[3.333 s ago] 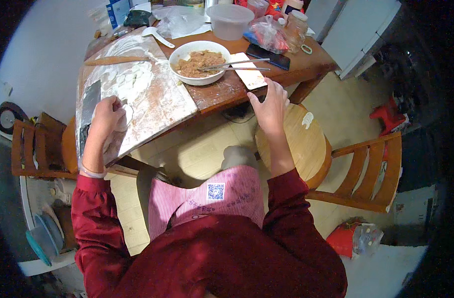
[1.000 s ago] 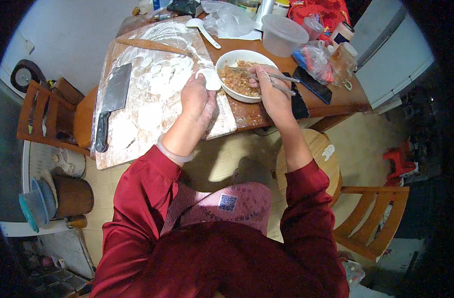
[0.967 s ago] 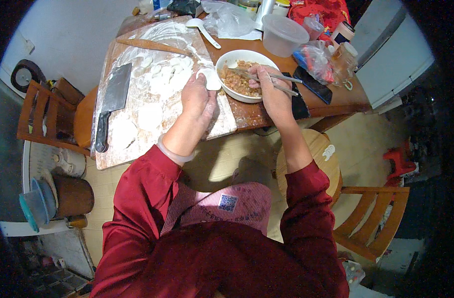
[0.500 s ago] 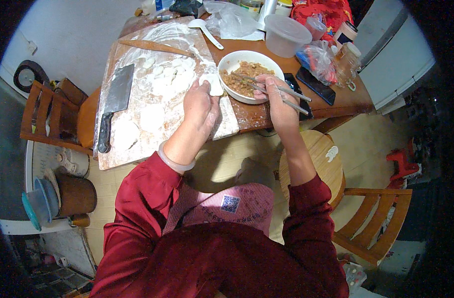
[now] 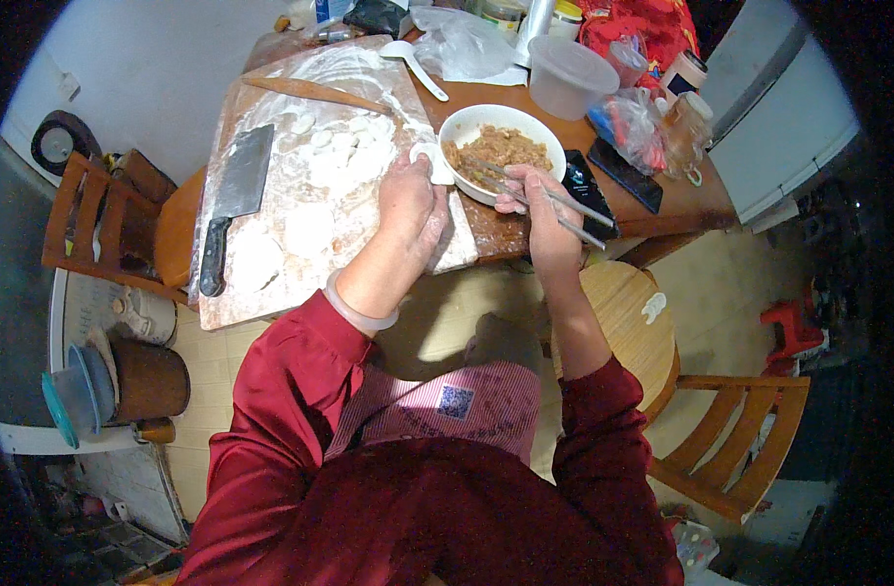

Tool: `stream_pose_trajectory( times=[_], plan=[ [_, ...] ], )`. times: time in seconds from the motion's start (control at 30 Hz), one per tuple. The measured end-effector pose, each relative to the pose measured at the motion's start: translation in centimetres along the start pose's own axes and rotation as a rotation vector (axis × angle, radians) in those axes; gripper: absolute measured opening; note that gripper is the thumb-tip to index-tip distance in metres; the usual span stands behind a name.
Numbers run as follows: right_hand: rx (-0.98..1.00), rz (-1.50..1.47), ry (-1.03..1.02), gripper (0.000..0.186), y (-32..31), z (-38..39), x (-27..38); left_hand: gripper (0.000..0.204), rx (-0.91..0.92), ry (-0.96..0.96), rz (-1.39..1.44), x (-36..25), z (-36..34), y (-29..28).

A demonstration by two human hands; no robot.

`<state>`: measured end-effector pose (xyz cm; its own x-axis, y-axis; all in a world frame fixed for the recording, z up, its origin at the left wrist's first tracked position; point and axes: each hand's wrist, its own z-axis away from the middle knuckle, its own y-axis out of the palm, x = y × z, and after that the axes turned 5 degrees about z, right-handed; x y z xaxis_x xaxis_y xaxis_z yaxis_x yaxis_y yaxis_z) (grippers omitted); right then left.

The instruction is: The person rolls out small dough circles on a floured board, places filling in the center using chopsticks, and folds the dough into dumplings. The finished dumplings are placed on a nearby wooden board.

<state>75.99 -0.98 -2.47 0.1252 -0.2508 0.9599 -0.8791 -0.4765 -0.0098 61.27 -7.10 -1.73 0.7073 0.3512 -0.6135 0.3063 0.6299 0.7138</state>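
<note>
White flour dusts the whole wooden board (image 5: pixel 271 283), and on it lie a scatter of round dough wrappers (image 5: pixel 344 156), a cleaver (image 5: pixel 234 200) along the left edge and a rolling pin (image 5: pixel 315 93) at the far end. The left hand (image 5: pixel 413 200) hovers at the board's right edge, fingers cupped and pressed around one wrapper (image 5: pixel 433 163), which sits just beside the rim of the white bowl (image 5: pixel 467 122). The right hand (image 5: pixel 545 210) pinches a pair of chopsticks (image 5: pixel 545 195) between thumb and fingers; their tips reach into the minced filling (image 5: pixel 496 146) inside the bowl.

By the look of it, the step in hand is loading a wrapper: the chopsticks are gathering filling while the wrapper waits open in the other palm. The next move seems to call for lifting a modest lump clear of the bowl and carrying it the short way left onto the middle of the wrapper, keeping its edge clean. Whether filling is already gripped between the tips cannot be told from this view.

A dark phone (image 5: pixel 589 186) lies just right of the bowl under the chopsticks, with a clear plastic tub (image 5: pixel 569 78) and bags behind it. A round wooden stool (image 5: pixel 633 322) stands below the table.
</note>
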Motion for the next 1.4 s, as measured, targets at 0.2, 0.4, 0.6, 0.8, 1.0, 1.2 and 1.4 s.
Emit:
stream_pose_trajectory(
  times=[0.2,0.4,0.6,0.8,1.0,1.2,1.4],
  plan=[
    [-0.026,0.341,-0.333,0.025,0.9,2.8,1.2,0.031,0.056,-0.001,0.073,-0.2,-0.1,-0.4],
    [0.134,0.669,-0.780,0.024,2.0,4.2,1.4,0.030,-0.045,-0.065,0.050,-0.7,0.0,-0.3],
    [0.134,0.722,-0.946,0.022,1.4,3.6,1.8,0.023,0.031,-0.024,0.132,-0.3,-0.6,-1.5],
    [-0.046,0.473,-0.425,0.022,-0.7,-0.8,2.4,0.019,0.025,-0.044,0.259,0.5,-2.2,-2.1],
    [-0.005,0.424,-0.225,0.025,0.0,-3.6,1.0,0.022,0.018,-0.047,0.261,0.5,-2.7,-2.0],
    [-0.021,0.261,-0.119,0.022,0.7,-2.3,-0.4,0.025,0.043,-0.057,0.187,0.1,-2.3,-1.8],
    [-0.084,0.007,-0.119,0.022,1.2,-0.8,0.1,0.023,0.085,-0.037,0.170,0.0,-2.3,-1.7]
  ],
)
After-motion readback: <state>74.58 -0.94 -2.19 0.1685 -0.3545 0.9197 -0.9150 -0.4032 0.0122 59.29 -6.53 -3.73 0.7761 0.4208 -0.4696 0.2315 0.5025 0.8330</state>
